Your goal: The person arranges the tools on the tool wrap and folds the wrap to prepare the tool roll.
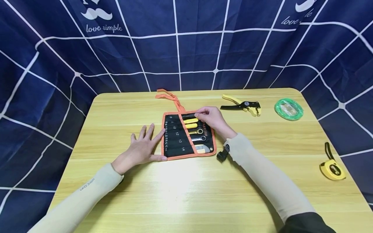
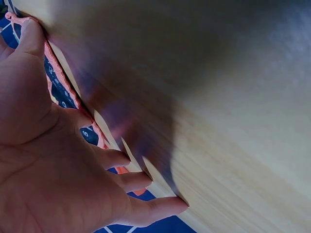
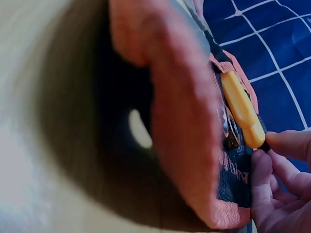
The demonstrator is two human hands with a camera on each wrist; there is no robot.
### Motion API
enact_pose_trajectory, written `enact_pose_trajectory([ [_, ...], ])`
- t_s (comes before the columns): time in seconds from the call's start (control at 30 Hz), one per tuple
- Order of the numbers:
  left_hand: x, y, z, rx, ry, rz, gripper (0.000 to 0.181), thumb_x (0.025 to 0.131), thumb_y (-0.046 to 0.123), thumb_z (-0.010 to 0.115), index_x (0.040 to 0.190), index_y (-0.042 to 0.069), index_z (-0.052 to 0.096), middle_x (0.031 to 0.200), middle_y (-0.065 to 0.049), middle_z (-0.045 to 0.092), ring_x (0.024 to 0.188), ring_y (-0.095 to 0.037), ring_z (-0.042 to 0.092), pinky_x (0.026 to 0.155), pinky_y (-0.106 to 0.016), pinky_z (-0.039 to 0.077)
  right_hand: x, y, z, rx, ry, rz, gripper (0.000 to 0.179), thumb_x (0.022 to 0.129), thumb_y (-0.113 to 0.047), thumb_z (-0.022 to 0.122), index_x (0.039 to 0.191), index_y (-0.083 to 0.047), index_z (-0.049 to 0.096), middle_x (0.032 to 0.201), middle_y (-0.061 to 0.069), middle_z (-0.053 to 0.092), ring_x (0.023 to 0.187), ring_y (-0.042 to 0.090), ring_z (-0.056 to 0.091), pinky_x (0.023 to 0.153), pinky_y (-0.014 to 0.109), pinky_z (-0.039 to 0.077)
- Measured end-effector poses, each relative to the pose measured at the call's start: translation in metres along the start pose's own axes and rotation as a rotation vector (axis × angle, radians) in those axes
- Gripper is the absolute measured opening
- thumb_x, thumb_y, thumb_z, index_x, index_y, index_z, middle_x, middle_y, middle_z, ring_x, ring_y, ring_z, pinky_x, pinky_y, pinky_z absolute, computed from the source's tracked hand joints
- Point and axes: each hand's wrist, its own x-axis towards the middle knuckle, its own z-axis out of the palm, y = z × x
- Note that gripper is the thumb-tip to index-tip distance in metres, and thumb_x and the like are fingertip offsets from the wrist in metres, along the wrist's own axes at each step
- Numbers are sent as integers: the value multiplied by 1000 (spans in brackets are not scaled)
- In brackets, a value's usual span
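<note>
A black tool roll [image 1: 175, 142] with orange edging and numbered pockets lies unrolled on the table. My left hand [image 1: 142, 147] is spread at its left edge, thumb and index finger touching the border. At the top pocket, my right hand [image 1: 215, 119] pinches the end of a black-handled tool [image 1: 188, 116]; its kind cannot be made out. Yellow handles [image 1: 191, 123] sit just below it, and in the right wrist view a yellow handle [image 3: 240, 107] lies beside the pinching fingers. Lower pockets hold wrenches [image 1: 199, 138] and a pale-bladed tool [image 1: 202, 149].
Orange ties [image 1: 172, 97] trail from the roll's top edge. Yellow and black wire strippers [image 1: 246, 105] lie behind right, with a coil of green wire [image 1: 288, 109] farther right. A yellow tape measure [image 1: 333, 170] is near the table's right edge. A blue curtain [image 1: 198, 55] surrounds the table.
</note>
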Motion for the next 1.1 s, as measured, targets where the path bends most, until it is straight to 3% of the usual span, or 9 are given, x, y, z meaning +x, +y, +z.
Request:
enact_pose_trajectory([
  [0.3,-1,0,-1,4,-1,3,114,93,73,74,177,17,21,176,-33,12,157,-63,16,106,-91,23,3,-3,6,-59,13,23,22,101,-23,81,112,-4,82,99,7,79,82,18,68,73,28,53],
  [0.63,0,0,-5,-7,-16,13,114,93,73,73,177,18,20,176,-33,11,157,-63,15,107,-91,22,5,-5,15,-114,0,10,21,101,-27,81,110,-9,86,109,5,80,95,21,71,85,35,55],
  [0.83,0,1,-5,-29,-15,14,114,93,73,74,177,18,20,177,-33,10,158,-63,13,107,-91,20,5,-8,9,-50,-24,57,21,103,-23,78,115,-7,83,115,8,78,99,23,67,88,36,53],
  [1.1,-2,1,-6,-45,-37,2,114,94,75,71,177,18,19,177,-31,9,159,-61,10,109,-90,19,-11,-9,-5,-66,-23,46,26,103,-13,75,125,1,75,115,13,74,97,21,64,82,29,50],
])
